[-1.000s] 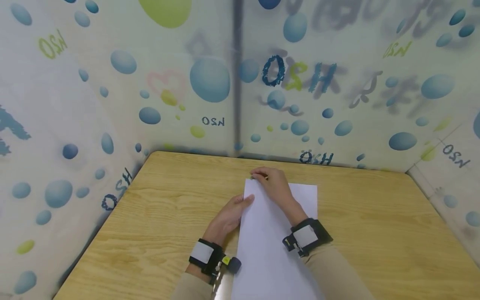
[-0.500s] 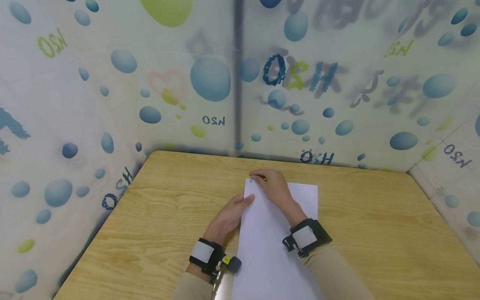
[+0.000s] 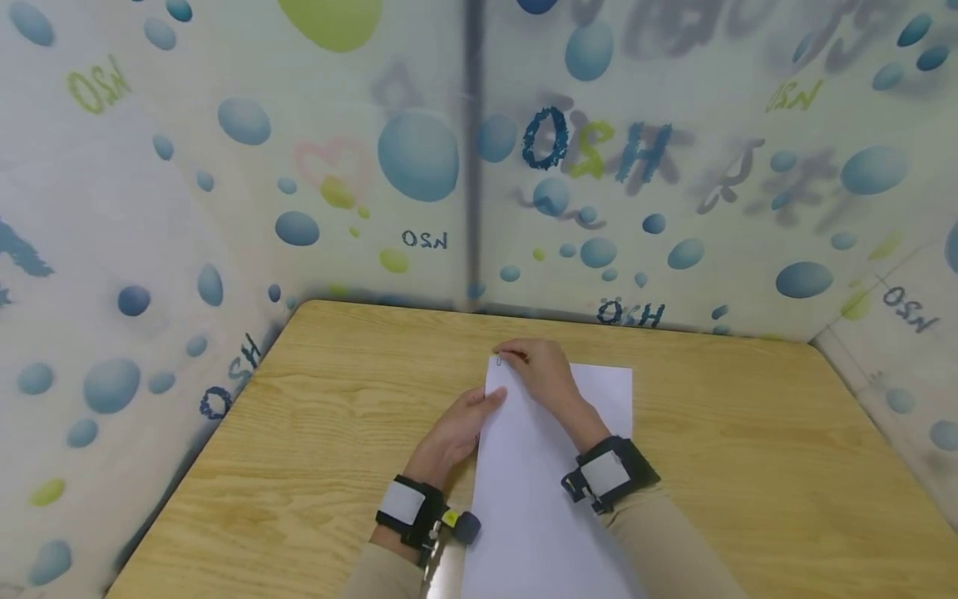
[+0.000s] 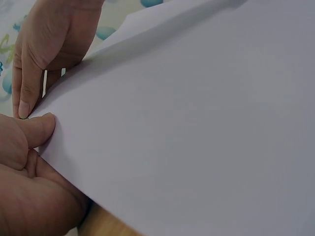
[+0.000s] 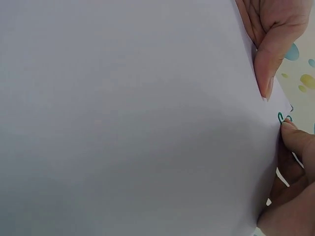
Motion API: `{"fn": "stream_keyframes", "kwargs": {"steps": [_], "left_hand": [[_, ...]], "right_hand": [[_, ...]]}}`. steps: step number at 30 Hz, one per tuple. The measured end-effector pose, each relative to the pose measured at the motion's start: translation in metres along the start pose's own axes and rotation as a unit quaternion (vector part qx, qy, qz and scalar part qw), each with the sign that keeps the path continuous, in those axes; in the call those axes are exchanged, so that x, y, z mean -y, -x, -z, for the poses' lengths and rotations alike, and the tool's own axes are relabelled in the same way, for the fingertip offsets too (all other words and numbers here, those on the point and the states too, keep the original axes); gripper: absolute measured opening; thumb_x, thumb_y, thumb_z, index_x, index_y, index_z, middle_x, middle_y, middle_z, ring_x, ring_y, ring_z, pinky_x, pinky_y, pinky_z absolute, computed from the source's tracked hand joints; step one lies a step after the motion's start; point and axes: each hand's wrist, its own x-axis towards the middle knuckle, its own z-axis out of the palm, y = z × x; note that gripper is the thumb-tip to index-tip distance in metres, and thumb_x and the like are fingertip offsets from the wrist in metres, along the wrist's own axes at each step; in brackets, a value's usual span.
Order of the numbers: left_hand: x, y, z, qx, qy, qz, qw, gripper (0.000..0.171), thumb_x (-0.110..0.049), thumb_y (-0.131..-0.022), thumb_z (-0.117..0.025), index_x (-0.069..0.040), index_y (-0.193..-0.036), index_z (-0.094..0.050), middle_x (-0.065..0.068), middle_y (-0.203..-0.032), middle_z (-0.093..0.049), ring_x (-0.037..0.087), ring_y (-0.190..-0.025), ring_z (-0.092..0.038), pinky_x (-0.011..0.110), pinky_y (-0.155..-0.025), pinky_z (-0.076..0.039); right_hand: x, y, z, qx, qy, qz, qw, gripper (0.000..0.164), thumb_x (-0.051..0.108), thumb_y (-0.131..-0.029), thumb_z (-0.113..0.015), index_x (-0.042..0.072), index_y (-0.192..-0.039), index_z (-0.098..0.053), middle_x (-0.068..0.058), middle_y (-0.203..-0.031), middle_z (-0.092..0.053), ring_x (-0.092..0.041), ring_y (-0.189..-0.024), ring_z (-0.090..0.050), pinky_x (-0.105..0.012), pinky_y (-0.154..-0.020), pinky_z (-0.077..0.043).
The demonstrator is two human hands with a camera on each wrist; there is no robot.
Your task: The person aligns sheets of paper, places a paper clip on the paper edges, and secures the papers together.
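White paper (image 3: 539, 482) is held up over the table, its top left corner between my hands. My left hand (image 3: 460, 428) grips the paper's left edge, with the thumb (image 4: 42, 129) on the front face and the fingers behind. At the corner, the fingertips of my right hand (image 3: 545, 374) pinch a small green paper clip (image 5: 281, 117). One loop of the clip lies over the front of the paper; the rest is partly hidden by my right thumb (image 5: 290, 129). In the head view the clip is a tiny outline just below the paper's top edge.
The wooden table (image 3: 337, 399) spreads out under the paper and to both sides. A patterned curtain wall (image 3: 337, 166) with blue and green dots stands behind it and on both sides. Each wrist wears a black strap with a small camera (image 3: 467, 527).
My right hand has shifted slightly downward at the paper's corner. More of the clip's loop now shows on the front of the paper. The left hand keeps its grip.
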Motion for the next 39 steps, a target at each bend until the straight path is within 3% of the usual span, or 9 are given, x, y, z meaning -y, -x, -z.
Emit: {"fn": "stream_keyframes", "kwargs": {"steps": [39], "left_hand": [[-0.002, 0.0017, -0.0023, -0.011, 0.005, 0.007, 0.9999, 0.037, -0.032, -0.104, -0.046, -0.015, -0.135, -0.055, 0.008, -0.116, -0.066, 0.021, -0.104, -0.062, 0.035, -0.085, -0.047]], "right_hand": [[-0.0009, 0.0024, 0.0032, 0.028, 0.004, -0.013, 1.0, 0.015, 0.013, -0.095, -0.064, 0.013, -0.106, -0.075, -0.001, -0.105, -0.071, -0.018, -0.101, -0.064, -0.034, -0.086, -0.051]]}}
